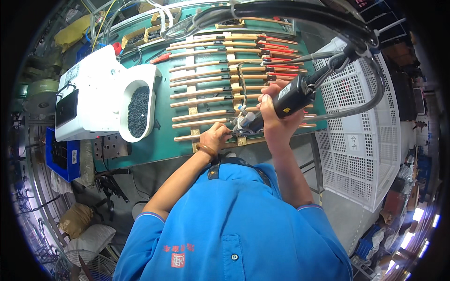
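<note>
My right hand (pixel 276 112) is wrapped round a black electric screwdriver (pixel 291 97), which slants down to the left. Its metal front end (pixel 243 122) meets the nearest wooden sticks beside my left hand. My left hand (pixel 215 136), with a brown bangle at the wrist, is closed in a pinch at these sticks; what lies between the fingertips is hidden. Several light wooden sticks (pixel 197 101) lie in a row across wooden support strips (pixel 192 89). Black fittings (pixel 228 88) sit along their middles, and red-handled parts (pixel 281 52) cover the right ends of the farther ones.
A white screw feeder (pixel 89 93) with a bowl of dark screws (pixel 138 112) stands left on the green table (pixel 164 145). Red-handled pliers (pixel 161 58) lie near small boxes (pixel 133 37). A white perforated crate (pixel 351 93) stands right. A thick black hose (pixel 300 10) arches overhead.
</note>
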